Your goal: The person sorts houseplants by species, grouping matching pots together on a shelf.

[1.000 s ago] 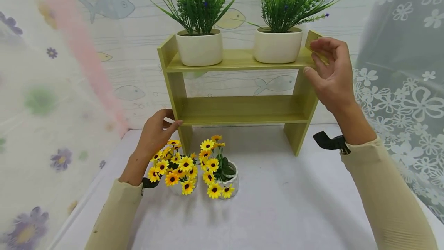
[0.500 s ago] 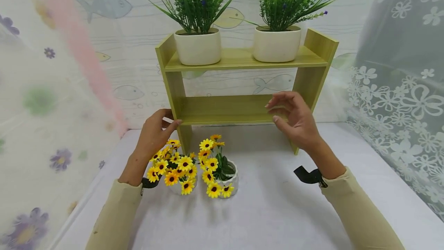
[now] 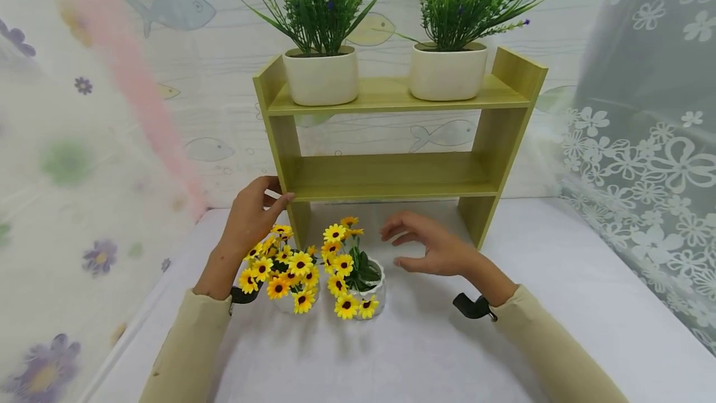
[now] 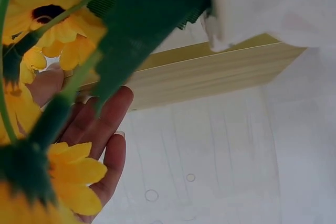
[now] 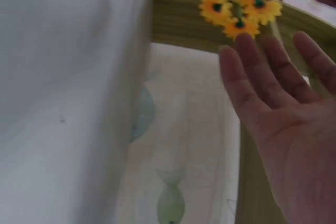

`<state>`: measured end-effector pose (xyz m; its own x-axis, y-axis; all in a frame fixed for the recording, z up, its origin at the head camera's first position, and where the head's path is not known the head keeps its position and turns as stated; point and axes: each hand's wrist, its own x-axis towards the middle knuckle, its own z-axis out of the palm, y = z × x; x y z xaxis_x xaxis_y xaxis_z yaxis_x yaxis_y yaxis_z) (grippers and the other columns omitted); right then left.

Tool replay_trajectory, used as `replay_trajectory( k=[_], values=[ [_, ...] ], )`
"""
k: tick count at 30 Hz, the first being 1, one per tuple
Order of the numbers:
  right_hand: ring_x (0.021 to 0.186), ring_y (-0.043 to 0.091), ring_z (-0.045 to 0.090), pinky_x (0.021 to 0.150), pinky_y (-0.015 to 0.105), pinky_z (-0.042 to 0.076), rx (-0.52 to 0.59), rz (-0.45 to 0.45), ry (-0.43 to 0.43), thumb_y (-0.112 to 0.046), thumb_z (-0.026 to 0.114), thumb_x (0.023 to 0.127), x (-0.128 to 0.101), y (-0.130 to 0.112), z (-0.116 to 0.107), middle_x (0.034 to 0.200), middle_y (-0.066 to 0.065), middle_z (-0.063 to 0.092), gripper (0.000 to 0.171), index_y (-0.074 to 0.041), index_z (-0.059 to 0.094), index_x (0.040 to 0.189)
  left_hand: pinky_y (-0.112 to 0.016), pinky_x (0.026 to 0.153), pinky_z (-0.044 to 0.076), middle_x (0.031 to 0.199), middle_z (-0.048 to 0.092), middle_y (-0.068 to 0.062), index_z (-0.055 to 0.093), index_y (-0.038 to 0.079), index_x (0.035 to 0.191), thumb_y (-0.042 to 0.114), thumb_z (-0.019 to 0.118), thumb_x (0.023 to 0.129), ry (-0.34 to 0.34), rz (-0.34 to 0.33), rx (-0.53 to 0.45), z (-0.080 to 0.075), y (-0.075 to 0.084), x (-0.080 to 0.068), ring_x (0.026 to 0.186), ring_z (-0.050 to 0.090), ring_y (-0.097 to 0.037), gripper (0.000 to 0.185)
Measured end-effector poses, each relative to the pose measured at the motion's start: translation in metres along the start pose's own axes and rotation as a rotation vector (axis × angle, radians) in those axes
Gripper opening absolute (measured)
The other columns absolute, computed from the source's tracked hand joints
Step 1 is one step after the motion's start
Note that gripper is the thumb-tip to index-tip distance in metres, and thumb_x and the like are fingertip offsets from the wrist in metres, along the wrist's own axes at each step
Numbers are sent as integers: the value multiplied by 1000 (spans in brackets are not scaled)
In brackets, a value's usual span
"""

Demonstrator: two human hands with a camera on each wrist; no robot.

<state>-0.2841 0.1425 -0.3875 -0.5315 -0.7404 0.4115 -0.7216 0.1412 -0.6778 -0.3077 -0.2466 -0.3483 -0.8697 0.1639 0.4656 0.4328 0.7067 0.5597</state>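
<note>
A two-tier wooden shelf (image 3: pixel 391 173) stands at the back of the table. Its left side panel is held near the lower board by my left hand (image 3: pixel 252 213), thumb at the front edge and fingers on the outer side. Fingers (image 4: pixel 113 111) lie along the panel in the left wrist view, partly hidden by yellow flowers (image 4: pixel 73 171). My right hand (image 3: pixel 427 244) hovers with nothing in it, fingers loosely bent, just right of a small pot of yellow daisies (image 3: pixel 342 266). A second daisy pot (image 3: pixel 291 272) sits to the left, by my left forearm.
On the shelf's top board stand two white oval pots, a left pot (image 3: pixel 321 79) and a right pot (image 3: pixel 449 73), with purple-flowered plants. A white cloth (image 3: pixel 436 353) covers the table. Patterned curtains (image 3: pixel 643 142) hang around it.
My right hand has left the shelf's upper right corner and come down and left, to beside the daisy pot. My left hand stays at the shelf's left panel.
</note>
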Motion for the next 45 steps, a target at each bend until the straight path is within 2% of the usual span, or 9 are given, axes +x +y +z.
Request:
replay_trajectory(
  k=[5, 9, 14, 21, 26, 30, 33, 39, 45],
  values=[
    [136, 29, 60, 109, 54, 53, -21, 105, -236, -15, 82, 92, -4, 8, 13, 149, 4, 54, 66, -9, 50, 150, -52, 89, 62, 124, 66, -13, 60, 3, 138, 34, 68, 106, -6, 0, 0, 1, -1, -2, 103, 72, -34, 45],
    [137, 24, 58, 112, 52, 51, -39, 104, -319, -25, 82, 94, -3, 9, 20, 152, 4, 50, 67, -12, 50, 151, -53, 89, 62, 123, 66, -14, 60, 2, 137, 35, 67, 106, 4, 11, -2, -1, 0, -2, 102, 73, -35, 46],
    [139, 22, 56, 114, 51, 50, -39, 100, -289, -23, 83, 93, 0, 9, 26, 157, 6, 48, 67, -13, 51, 151, -54, 90, 61, 123, 66, -16, 60, 1, 138, 36, 65, 107, 7, 27, -14, -4, 1, -1, 102, 73, -36, 46],
    [137, 22, 57, 113, 46, 51, -11, 106, -222, -30, 86, 92, 5, 12, 39, 158, 5, 49, 69, -14, 51, 150, -54, 89, 61, 124, 66, -16, 59, 1, 138, 36, 66, 107, 6, 28, -12, -6, 1, 0, 101, 73, -35, 47],
    [136, 22, 57, 115, 43, 50, 53, 147, -167, -19, 89, 88, 7, 14, 50, 152, 5, 52, 70, -14, 50, 146, -54, 89, 61, 124, 65, -15, 59, 1, 139, 36, 66, 107, 0, 16, -10, -5, 2, 1, 102, 72, -35, 47],
    [136, 22, 58, 115, 39, 49, 90, 172, -139, -13, 89, 87, 7, 17, 57, 149, 7, 52, 75, -12, 43, 146, -54, 89, 61, 124, 65, -15, 59, 1, 138, 35, 66, 107, 2, 11, -10, -4, 2, 0, 101, 72, -35, 46],
    [136, 22, 59, 114, 36, 50, 96, 181, -128, -12, 88, 87, 7, 19, 60, 149, 8, 52, 78, -10, 39, 149, -54, 88, 61, 124, 65, -16, 60, 1, 137, 36, 66, 107, 2, 9, -14, -3, 1, -1, 101, 72, -35, 46],
    [130, 18, 61, 108, 30, 53, 86, 220, -136, -11, 87, 86, 6, 21, 63, 146, 4, 57, 79, -5, 46, 153, -54, 89, 61, 125, 65, -15, 59, 1, 138, 38, 65, 107, -6, 5, -20, -2, 0, -2, 102, 72, -35, 48],
    [125, 18, 59, 104, 31, 53, 129, 257, -118, -15, 85, 87, 7, 18, 67, 143, 6, 58, 77, -8, 46, 153, -53, 88, 62, 124, 65, -14, 59, 2, 139, 37, 66, 107, 1, 18, -13, 0, 0, -1, 101, 73, -34, 48]
  ],
)
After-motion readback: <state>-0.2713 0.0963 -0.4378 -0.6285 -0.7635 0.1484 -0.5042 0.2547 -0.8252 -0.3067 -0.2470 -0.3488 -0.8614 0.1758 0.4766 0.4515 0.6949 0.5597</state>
